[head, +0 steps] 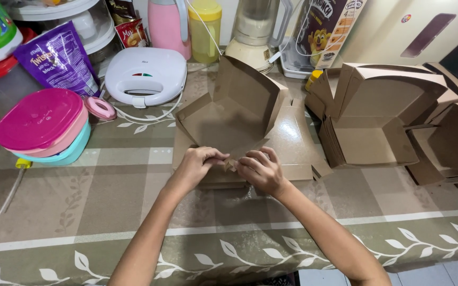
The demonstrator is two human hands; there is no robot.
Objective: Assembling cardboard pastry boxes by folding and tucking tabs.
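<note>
While both hands pinch its near edge at frame centre, left hand [197, 164] and right hand [260, 168] closed on it, the brown cardboard fold-up box [229, 119] looks mid-assembly (lid upright); locking that front flap seems next.

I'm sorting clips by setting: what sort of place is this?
Probably a home kitchen table used for folding boxes: a white sandwich maker and a blender stand at the back, and both hands fold a brown cardboard box beside stacked boxes.
</note>
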